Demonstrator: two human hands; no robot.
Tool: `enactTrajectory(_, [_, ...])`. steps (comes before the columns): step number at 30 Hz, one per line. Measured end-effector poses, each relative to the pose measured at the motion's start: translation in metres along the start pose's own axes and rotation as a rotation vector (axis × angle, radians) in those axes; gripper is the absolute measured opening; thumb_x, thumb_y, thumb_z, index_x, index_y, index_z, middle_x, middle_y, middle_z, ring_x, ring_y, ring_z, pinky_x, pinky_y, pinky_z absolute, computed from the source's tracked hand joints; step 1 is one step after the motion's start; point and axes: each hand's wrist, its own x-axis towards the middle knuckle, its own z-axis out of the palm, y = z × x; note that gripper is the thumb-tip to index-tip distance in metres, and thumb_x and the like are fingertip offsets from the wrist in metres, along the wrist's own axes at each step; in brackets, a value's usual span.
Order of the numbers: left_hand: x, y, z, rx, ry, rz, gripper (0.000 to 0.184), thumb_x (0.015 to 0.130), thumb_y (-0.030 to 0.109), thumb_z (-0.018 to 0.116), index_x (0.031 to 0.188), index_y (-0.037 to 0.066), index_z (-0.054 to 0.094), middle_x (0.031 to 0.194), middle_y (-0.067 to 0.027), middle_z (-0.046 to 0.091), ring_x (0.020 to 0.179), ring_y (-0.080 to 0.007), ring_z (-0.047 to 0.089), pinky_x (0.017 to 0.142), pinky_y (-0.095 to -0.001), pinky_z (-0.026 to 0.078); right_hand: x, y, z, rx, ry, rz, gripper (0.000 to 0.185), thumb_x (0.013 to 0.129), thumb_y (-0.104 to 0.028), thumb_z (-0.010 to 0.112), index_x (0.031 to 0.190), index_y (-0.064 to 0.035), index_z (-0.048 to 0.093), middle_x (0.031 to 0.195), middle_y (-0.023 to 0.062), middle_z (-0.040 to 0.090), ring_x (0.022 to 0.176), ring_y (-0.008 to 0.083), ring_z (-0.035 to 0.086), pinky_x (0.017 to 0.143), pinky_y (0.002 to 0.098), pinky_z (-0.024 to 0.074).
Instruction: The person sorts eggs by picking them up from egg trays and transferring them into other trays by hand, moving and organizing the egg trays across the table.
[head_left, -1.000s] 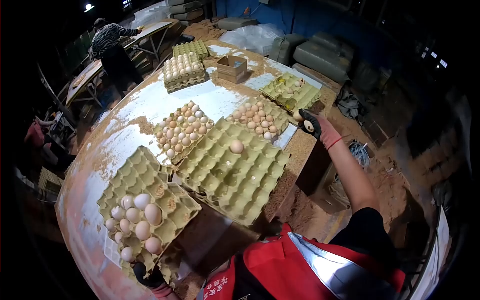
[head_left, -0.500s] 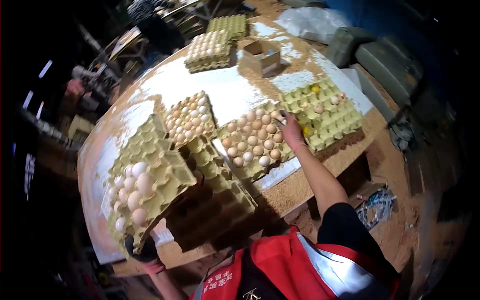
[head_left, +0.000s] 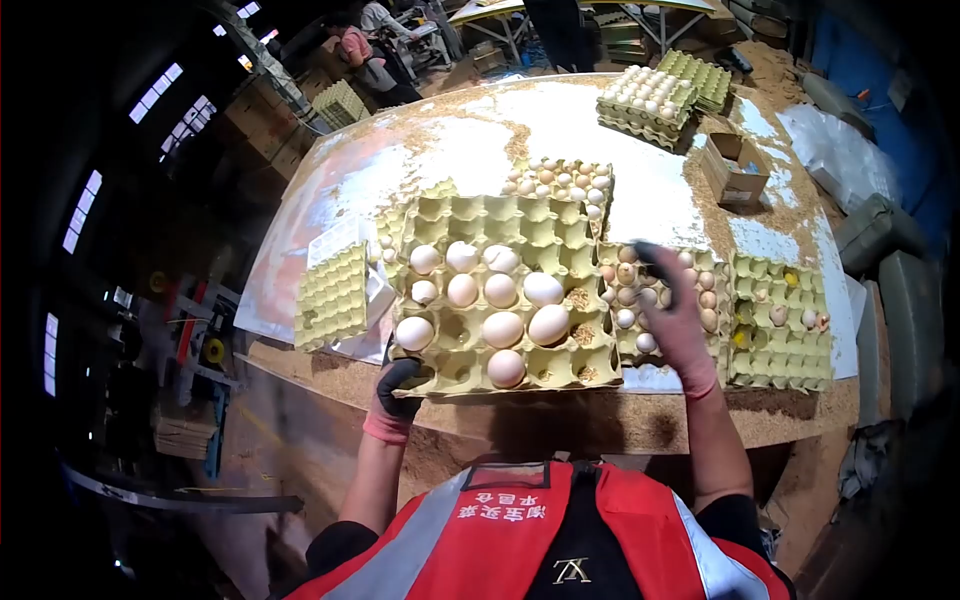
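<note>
We are working at a broad white worktable [head_left: 655, 200] dusted with brown granular litter, and it is filling most of the view in a dim room. Long bright windows [head_left: 82, 212] are lighting the left wall, and a person in a pink top [head_left: 357, 48] is standing beyond the far edge. At the far right of the table, stacked yellow-green moulded-pulp trays with pale eggs [head_left: 648, 108] are standing near an open brown cardboard box [head_left: 735, 178]. Nearer, a pulp tray of brown and white eggs [head_left: 708, 298] is lying beside a yolk-stained pulp tray [head_left: 780, 352]. At the near edge we are holding a yellow-green pulp tray [head_left: 500, 222], partly filled with large white and pale pink eggs [head_left: 503, 329]. Our left hand [head_left: 393, 400], in a black-and-pink glove, is gripping its near left corner, thumb over the rim; the fingers beneath are hidden. Our right hand [head_left: 675, 318], gloved alike, is hovering over the brown-and-white egg tray, fingers parted from the thumb in a wide curve; we cannot tell whether the fingertips are touching an egg.
</note>
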Motion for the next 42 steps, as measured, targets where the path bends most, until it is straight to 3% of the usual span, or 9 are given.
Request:
enactTrajectory(3, [-0.001, -0.005, 0.007, 0.082, -0.058, -0.052, 0.018, 0.082, 0.000, 0.066, 0.100, 0.002, 0.064, 0.098, -0.0113, 0.067, 0.088, -0.0204, 0.067, 0.079, -0.0325, 0.055, -0.002, -0.052, 0.029, -0.325, -0.565, -0.144, 0.050, 0.078, -0.017, 0.074, 0.124, -0.0094, 0.055, 0.122, 0.0143, 0.055, 0.112, 0.0322, 0.056, 0.094, 0.0417, 0.0490])
enactTrajectory(13, [0.065, 0.053, 0.003, -0.104, -0.244, -0.579, 0.070, 0.079, 0.011, 0.073, 0.139, -0.004, 0.041, 0.142, -0.0163, 0.044, 0.118, -0.0214, 0.054, 0.099, -0.0341, 0.045, -0.019, -0.023, 0.079, 0.095, -0.335, 0.172, 0.049, 0.077, -0.023, 0.074, 0.120, -0.0055, 0.057, 0.115, 0.0103, 0.063, 0.102, 0.0212, 0.064, 0.087, 0.0348, 0.0539])
enactTrajectory(16, [0.060, 0.070, 0.002, 1.022, -0.075, 0.127, 0.067, 0.072, 0.017, 0.081, 0.130, 0.003, 0.050, 0.131, -0.0214, 0.048, 0.118, -0.0331, 0.050, 0.102, -0.0427, 0.041, -0.008, -0.003, 0.069, 0.626, -0.070, 0.443, 0.048, 0.088, -0.042, 0.062, 0.114, -0.0024, 0.061, 0.114, 0.0087, 0.063, 0.099, 0.0154, 0.064, 0.082, 0.0302, 0.0540])
enactTrajectory(23, [0.038, 0.083, 0.077, 1.122, -0.912, 0.461, 0.060, 0.071, 0.023, 0.077, 0.124, 0.011, 0.052, 0.118, -0.0122, 0.050, 0.110, -0.0312, 0.050, 0.091, -0.0419, 0.044, 0.003, -0.046, 0.125, -1.133, -0.481, 0.044, 0.061, 0.066, -0.029, 0.084, 0.120, -0.0124, 0.061, 0.109, 0.0159, 0.057, 0.099, 0.0329, 0.064, 0.084, 0.0389, 0.0538])
enactTrajectory(27, [0.037, 0.058, 0.077, 1.095, -0.889, 0.702, 0.057, 0.071, 0.019, 0.076, 0.122, 0.010, 0.051, 0.111, -0.0130, 0.053, 0.104, -0.0316, 0.054, 0.088, -0.0432, 0.046, -0.003, -0.044, 0.101, -0.158, -0.141, 0.434, 0.048, 0.076, -0.022, 0.073, 0.120, -0.0074, 0.059, 0.117, 0.0104, 0.060, 0.094, 0.0175, 0.063, 0.083, 0.0320, 0.0531])
enactTrajectory(33, [0.095, 0.081, 0.019, -0.390, -0.640, -0.747, 0.030, 0.084, 0.016, 0.065, 0.110, 0.003, 0.058, 0.106, -0.0078, 0.062, 0.093, -0.0194, 0.061, 0.082, -0.0311, 0.050, -0.018, -0.090, 0.132, -0.635, -0.335, 0.052, 0.052, 0.074, -0.014, 0.077, 0.123, -0.0123, 0.058, 0.125, 0.0112, 0.050, 0.102, 0.0244, 0.062, 0.082, 0.0346, 0.0555])
enactTrajectory(35, [0.117, 0.063, 0.007, 0.048, -0.670, 0.075, 0.024, 0.087, 0.016, 0.062, 0.106, 0.001, 0.061, 0.102, -0.0065, 0.062, 0.086, -0.0170, 0.061, 0.078, -0.0279, 0.050, -0.021, -0.095, 0.162, -1.118, -0.452, -0.062, 0.048, 0.067, -0.022, 0.082, 0.110, -0.0125, 0.063, 0.126, 0.0135, 0.048, 0.114, 0.0312, 0.054, 0.087, 0.0382, 0.0545])
enactTrajectory(37, [0.138, 0.078, 0.019, 0.144, -0.677, -0.374, 0.027, 0.085, 0.011, 0.067, 0.109, 0.000, 0.064, 0.107, -0.0108, 0.064, 0.097, -0.0191, 0.062, 0.085, -0.0311, 0.050, -0.021, -0.072, 0.184, -1.280, -0.521, -0.059, 0.028, 0.078, -0.021, 0.069, 0.104, -0.0108, 0.066, 0.123, 0.0142, 0.050, 0.119, 0.0328, 0.050, 0.088, 0.0379, 0.0518])
enactTrajectory(42, [0.154, 0.040, 0.056, 0.775, -0.606, 0.513, 0.045, 0.076, 0.021, 0.078, 0.117, 0.012, 0.062, 0.127, -0.0164, 0.057, 0.113, -0.0351, 0.057, 0.096, -0.0431, 0.046, -0.020, -0.093, 0.160, -0.934, -0.389, 0.076, 0.037, 0.068, -0.029, 0.079, 0.100, -0.0098, 0.072, 0.124, 0.0192, 0.053, 0.112, 0.0351, 0.055, 0.087, 0.0404, 0.0524])
